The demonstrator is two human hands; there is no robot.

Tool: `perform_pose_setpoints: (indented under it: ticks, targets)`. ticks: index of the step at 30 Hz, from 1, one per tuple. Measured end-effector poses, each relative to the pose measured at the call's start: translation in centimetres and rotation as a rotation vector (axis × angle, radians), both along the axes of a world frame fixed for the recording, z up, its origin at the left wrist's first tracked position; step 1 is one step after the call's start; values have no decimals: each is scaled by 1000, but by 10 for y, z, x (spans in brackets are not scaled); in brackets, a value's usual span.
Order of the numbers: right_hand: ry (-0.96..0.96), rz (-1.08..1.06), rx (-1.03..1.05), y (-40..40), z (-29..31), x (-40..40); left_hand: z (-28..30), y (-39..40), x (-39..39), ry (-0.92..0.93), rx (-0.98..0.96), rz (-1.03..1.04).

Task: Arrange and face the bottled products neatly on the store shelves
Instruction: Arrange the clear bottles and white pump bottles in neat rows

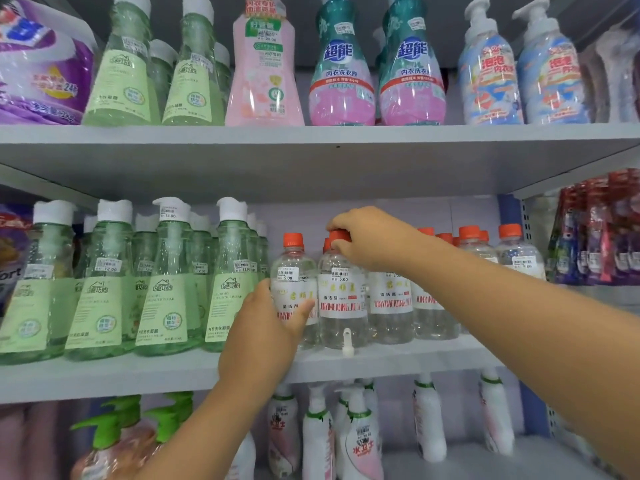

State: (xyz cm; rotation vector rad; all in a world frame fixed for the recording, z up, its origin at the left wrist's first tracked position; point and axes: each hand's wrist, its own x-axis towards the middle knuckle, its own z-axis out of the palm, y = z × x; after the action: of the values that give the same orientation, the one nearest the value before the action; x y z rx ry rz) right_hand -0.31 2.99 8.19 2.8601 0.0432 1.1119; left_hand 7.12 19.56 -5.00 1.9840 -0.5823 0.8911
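Your left hand (268,320) wraps the leftmost clear bottle (294,289) at the middle shelf (173,375) front edge; your right hand (367,240) pinches the next bottle's orange cap (337,235). Twist carelessly and tight-packed neighbours behind may topple.

Right forearm (519,299) hides clear bottles (433,317); red packets (599,233) blurred.

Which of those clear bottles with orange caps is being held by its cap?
The second clear bottle from the left in the front row. The right hand grips its orange cap from above, while the left hand wraps the body of the leftmost bottle.
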Motion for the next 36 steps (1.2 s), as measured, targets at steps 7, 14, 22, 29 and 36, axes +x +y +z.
perform_pose_setpoints:
  ticks: [7,14,22,29,36]
  targets:
    - [-46,118,87,-7,-25,-9,4,2,-6,13,-33,-67]
    - [-426,317,169,-7,-84,-43,-33,17,-45,-365,-53,-61]
    - [-143,152,794,-46,-329,-10,-211,21,-13,73,555,-232]
    - [105,32,1122,-53,-386,60,-256,-5,24,107,808,28]
    - [154,-32,1227,-39,-369,75,-263,6,31,6,690,-68]
